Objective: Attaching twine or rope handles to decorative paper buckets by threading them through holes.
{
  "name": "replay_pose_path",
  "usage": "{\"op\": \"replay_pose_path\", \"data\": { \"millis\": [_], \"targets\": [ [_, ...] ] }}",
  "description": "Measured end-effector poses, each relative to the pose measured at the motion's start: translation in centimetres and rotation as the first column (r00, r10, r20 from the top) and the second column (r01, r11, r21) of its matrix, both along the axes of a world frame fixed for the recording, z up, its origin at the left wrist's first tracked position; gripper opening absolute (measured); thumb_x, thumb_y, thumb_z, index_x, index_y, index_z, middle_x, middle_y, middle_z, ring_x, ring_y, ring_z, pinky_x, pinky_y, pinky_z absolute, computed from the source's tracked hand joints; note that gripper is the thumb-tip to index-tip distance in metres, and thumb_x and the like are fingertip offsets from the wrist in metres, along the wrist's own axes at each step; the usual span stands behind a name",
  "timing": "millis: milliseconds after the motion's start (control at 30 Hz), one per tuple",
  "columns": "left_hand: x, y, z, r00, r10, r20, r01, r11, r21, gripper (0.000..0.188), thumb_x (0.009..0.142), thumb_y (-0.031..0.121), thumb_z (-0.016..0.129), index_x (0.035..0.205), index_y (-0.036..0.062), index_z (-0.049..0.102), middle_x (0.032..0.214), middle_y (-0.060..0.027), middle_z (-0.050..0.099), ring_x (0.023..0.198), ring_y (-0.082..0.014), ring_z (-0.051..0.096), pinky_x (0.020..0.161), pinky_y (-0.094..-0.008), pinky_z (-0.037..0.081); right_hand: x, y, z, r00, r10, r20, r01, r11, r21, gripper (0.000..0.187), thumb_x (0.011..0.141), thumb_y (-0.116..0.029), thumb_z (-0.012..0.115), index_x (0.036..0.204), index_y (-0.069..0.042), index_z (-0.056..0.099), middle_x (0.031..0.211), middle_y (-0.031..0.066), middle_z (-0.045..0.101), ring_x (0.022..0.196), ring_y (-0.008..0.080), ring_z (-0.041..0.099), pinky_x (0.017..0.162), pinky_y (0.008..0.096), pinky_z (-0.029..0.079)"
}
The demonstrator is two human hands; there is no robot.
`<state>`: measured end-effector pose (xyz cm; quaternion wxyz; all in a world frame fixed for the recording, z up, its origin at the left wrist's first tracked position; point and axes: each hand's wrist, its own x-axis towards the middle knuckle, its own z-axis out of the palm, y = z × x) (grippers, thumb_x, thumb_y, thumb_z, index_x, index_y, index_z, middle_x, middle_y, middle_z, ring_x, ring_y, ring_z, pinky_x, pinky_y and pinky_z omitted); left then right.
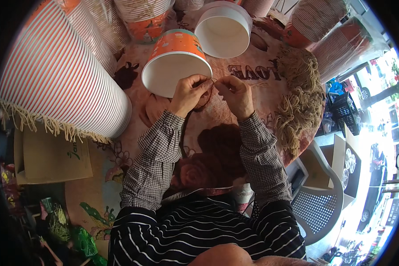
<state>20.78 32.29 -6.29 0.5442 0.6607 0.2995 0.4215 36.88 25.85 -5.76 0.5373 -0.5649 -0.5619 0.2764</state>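
Both my hands meet over the middle of the table, fingers pinched. My left hand (189, 95) holds a thin tan string (214, 81) beside the rim of an orange paper bucket (176, 71). This bucket lies tilted, its white inside facing me. My right hand (236, 95) is closed on the same string, just right of the left fingertips. How the string runs between the fingers is too small to tell. A second paper bucket (224, 33) lies behind, its white opening also toward me. At the right table edge rests a heap of tan strings (299, 97).
A long stack of nested paper buckets (66, 75) lies at the left, with strings hanging below it. More wrapped stacks (317, 20) stand along the back. A patterned cloth (217, 119) covers the table. A grey plastic chair (321, 201) and cardboard boxes (55, 155) stand beside it.
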Motion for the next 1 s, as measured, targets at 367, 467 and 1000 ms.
{"op": "replay_pose_path", "data": {
  "millis": [367, 467, 1000],
  "targets": [
    [0.5, -0.3, -0.5, 0.998, -0.029, 0.048, 0.025, 0.995, 0.093, 0.016, 0.087, 0.011, 0.065, 0.095, -0.0027, 0.065, 0.081, -0.0031, 0.066, 0.072, -0.0067, 0.057, 0.065, -0.0225, 0.047, 0.1, -0.4, 0.7, 1.0, 0.014, 0.005, -0.014, 0.995, -0.1, 0.027, 0.092, -0.025, 0.062, 0.083, 0.001, 0.064, 0.066, 0.0028, 0.058, 0.056, 0.0076, 0.053, 0.05, 0.0245, 0.044],
    [0.2, 0.0, -0.7, 0.998, -0.01, 0.069, 0.009, 1.0, 0.013, 0.016, 0.088, 0.011, 0.064, 0.097, -0.0026, 0.065, 0.083, -0.0022, 0.066, 0.074, -0.0066, 0.057, 0.066, -0.0216, 0.047, 0.2, -0.4, 1.4, 0.986, 0.022, -0.164, -0.019, 1.0, 0.021, 0.026, 0.092, -0.025, 0.063, 0.085, 0.0, 0.062, 0.072, 0.0009, 0.06, 0.059, 0.0059, 0.054, 0.052, 0.021, 0.045],
    [0.2, -0.2, -0.3, 0.989, -0.069, 0.132, 0.075, 0.996, -0.041, 0.017, 0.088, 0.012, 0.066, 0.096, -0.0036, 0.064, 0.086, -0.002, 0.066, 0.077, -0.006, 0.057, 0.068, -0.0209, 0.047, -0.4, -0.6, 0.9, 0.995, -0.034, 0.098, 0.021, 0.992, 0.125, 0.012, 0.084, -0.008, 0.068, 0.095, -0.002, 0.064, 0.085, 0.0036, 0.065, 0.069, 0.0103, 0.061, 0.063, 0.0245, 0.05]
  ]
}}
